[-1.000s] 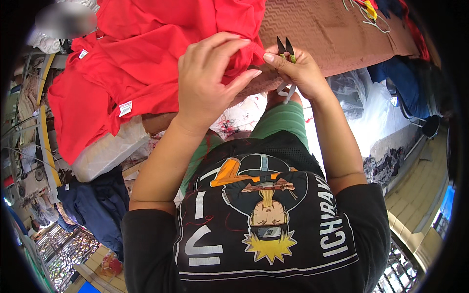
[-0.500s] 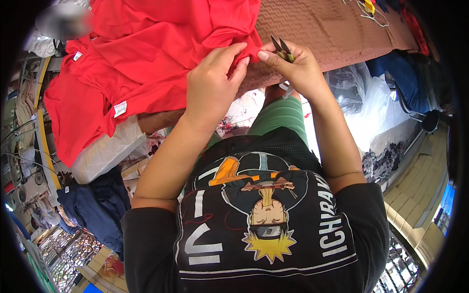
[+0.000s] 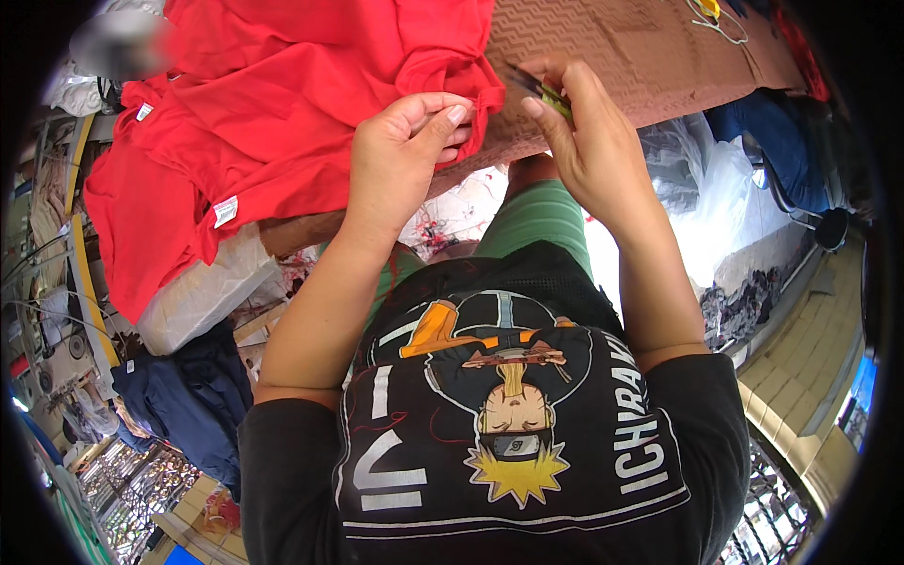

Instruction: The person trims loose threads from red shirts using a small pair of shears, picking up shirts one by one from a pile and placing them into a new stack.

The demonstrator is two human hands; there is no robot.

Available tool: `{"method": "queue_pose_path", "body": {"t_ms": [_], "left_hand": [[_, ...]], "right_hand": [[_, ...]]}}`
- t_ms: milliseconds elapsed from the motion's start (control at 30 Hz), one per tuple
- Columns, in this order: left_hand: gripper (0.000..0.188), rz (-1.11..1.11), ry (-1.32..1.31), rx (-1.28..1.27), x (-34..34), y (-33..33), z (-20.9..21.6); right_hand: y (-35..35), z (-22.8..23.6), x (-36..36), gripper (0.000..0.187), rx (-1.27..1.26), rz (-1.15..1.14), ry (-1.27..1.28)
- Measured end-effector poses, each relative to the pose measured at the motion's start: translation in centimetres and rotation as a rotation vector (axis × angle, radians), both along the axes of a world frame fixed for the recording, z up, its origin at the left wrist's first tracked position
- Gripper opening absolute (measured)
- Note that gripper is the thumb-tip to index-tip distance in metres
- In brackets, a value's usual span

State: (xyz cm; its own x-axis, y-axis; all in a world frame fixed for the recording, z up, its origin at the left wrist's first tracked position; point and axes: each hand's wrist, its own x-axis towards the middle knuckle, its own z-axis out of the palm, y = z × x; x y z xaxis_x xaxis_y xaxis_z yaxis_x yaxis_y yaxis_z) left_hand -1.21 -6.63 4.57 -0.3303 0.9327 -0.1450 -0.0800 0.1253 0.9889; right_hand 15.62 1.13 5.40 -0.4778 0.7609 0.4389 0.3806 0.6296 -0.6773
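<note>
At eight o'clock sits navy cloth (image 3: 184, 395). The red garment (image 3: 282, 122) lies rumpled at eleven. Near twelve, by its edge, the left hand (image 3: 407, 141) is narrow; whether it grips cloth, I cannot tell. Toward one, the right hand (image 3: 589, 132) holds snips (image 3: 557, 102) beside the brown-covered bench (image 3: 650, 52).
</note>
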Motion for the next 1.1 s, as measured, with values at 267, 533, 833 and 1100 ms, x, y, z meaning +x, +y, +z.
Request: {"method": "queue_pose_path", "body": {"t_ms": [267,533,833,1100], "left_hand": [[0.021,-0.020,0.172,0.017,0.4,0.1,-0.3],[0.012,-0.473,0.633,0.460,-1.6,-0.4,2.1],[0.023,-0.585,1.385,0.524,-3.8,3.9,2.1],[0.020,0.020,1.290,0.710,-2.7,2.1,1.1]], "right_hand": [[-1.4,1.6,0.7,0.020,0.164,0.023,-0.180],[-0.8,2.1,1.0,0.017,0.236,-0.024,-0.253],[4.5,-2.7,0.4,0.035,-0.712,-0.009,-0.248],[4.2,-0.7,-0.1,0.019,-1.064,0.212,0.701]]}}
